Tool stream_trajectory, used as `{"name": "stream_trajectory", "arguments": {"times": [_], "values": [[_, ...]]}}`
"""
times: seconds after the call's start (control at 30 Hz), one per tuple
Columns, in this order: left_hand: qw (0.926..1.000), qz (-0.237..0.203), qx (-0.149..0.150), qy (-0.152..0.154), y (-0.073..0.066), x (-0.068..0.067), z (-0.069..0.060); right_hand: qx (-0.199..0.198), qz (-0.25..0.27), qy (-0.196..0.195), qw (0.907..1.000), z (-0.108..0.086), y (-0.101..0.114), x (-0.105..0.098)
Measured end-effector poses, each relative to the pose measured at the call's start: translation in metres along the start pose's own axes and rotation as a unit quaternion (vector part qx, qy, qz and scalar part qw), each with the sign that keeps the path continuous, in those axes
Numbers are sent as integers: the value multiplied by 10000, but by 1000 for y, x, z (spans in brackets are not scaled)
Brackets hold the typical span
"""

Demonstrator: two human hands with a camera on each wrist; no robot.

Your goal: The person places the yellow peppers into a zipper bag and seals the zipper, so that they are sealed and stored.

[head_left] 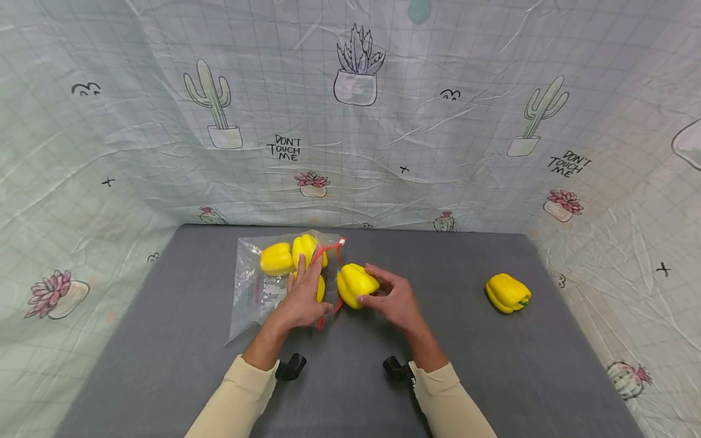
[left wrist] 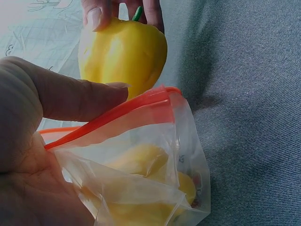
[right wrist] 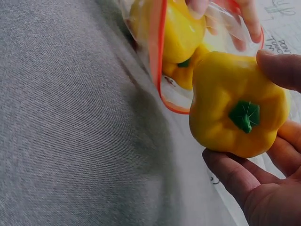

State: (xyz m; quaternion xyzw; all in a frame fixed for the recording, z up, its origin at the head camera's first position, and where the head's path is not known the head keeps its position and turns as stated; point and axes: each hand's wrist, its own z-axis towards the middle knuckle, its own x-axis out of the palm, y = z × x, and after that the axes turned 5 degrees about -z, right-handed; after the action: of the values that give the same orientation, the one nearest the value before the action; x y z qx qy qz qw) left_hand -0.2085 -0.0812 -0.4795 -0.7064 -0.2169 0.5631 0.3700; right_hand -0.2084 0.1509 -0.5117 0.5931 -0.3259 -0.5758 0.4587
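Note:
A clear plastic zip bag (head_left: 246, 304) with a red zip edge lies at the left of the table, its mouth facing right and parted. Several yellow bell peppers (head_left: 276, 259) are inside it. My left hand (head_left: 303, 301) holds the bag at its mouth, the thumb along the red zip edge (left wrist: 136, 106); its other fingers are partly hidden. Between thumb and fingertips, my right hand (head_left: 397, 301) grips another yellow bell pepper (right wrist: 230, 94) just outside the bag's mouth. That pepper's green stem (right wrist: 245, 117) points away from the bag.
One more yellow bell pepper (head_left: 507, 293) lies on the grey table (head_left: 454, 340) at the far right. A pale cloth with cactus prints (head_left: 405, 140) hangs behind the table and along both sides.

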Motion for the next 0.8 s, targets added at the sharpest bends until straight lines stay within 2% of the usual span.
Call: {"name": "stream_trajectory", "arguments": {"times": [0.53,0.8], "values": [[9998,39,200,-29,-1,4,0,-102,227,209,9995,5,-3,18],[9996,114,226,-124,-3,7,-1,-61,177,3,9998,6,0,29]]}}
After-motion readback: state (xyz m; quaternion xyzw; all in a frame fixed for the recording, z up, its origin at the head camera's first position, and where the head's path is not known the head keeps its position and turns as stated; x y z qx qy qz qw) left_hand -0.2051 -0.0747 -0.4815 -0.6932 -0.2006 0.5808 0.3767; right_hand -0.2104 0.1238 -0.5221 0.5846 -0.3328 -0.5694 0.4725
